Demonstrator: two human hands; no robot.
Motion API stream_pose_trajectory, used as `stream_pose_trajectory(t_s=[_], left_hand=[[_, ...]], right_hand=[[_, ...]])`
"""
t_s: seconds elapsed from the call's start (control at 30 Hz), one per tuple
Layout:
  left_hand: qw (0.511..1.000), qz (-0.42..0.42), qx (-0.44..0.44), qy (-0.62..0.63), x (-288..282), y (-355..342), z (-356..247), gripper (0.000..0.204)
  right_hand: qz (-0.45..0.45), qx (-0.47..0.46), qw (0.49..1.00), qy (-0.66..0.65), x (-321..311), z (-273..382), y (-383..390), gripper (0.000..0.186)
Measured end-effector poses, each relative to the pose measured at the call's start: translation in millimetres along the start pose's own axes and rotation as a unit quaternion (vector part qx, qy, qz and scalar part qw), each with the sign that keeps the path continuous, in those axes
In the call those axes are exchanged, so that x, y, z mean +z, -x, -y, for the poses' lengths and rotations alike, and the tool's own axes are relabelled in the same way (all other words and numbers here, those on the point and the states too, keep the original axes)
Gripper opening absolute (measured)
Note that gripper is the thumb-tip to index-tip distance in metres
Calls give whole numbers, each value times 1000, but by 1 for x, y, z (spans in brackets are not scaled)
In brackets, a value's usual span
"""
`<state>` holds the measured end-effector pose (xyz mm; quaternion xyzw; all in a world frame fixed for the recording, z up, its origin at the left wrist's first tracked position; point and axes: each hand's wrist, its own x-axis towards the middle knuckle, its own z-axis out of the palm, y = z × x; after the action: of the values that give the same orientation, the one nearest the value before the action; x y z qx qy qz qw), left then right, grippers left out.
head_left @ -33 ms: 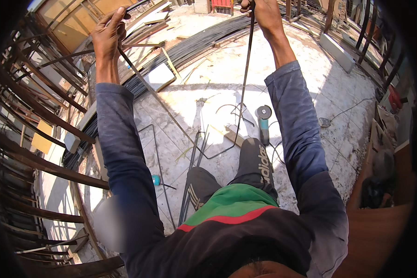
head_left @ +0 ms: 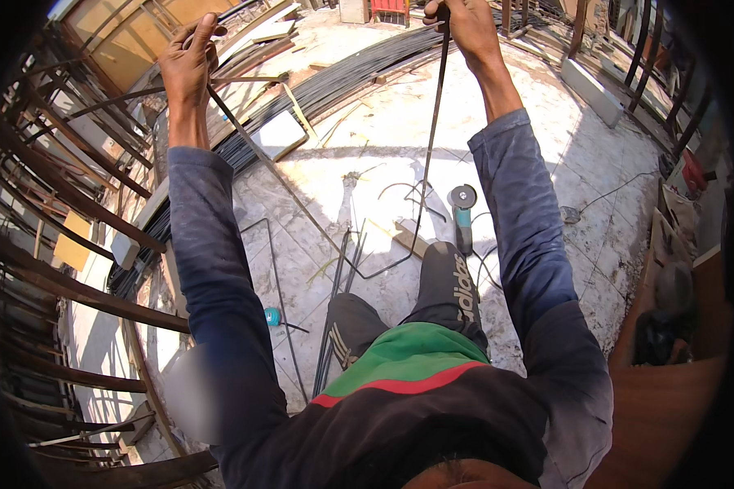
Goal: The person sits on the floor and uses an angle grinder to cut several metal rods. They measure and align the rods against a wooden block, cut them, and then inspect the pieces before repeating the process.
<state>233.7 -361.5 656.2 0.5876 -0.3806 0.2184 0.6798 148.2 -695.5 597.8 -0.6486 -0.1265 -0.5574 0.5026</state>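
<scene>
Overhead, I see left hand (head_left: 189, 59) and right hand (head_left: 465, 28) each clenched round one end of bent steel rod (head_left: 429, 155). Rod loops down near floor by knee. Right fingertips cut off at frame top. Grinder (head_left: 462, 213) on floor just beyond.

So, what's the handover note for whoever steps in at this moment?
Left hand: raised, shut on one end of the bent rod.
Right hand: raised, shut on the rod's other end.
The rod's bend sits low by the foot, on the floor.
Grinder lies beside the foot; rebar stack further out.
Done: rod bent into a U.
Left: cannot tell from this view.
</scene>
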Motion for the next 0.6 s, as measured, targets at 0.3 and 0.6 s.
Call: stream_pose_trajectory(t_s=[0.3,0.6], left_hand=[[984,-104,39,-136,-2,57,63,45],[982,-67,-55,-171,-20,189,140,40]], right_hand=[[147,102,972,154,-26,-60,62,40],[148,139,964,170,-11,-86,140,35]])
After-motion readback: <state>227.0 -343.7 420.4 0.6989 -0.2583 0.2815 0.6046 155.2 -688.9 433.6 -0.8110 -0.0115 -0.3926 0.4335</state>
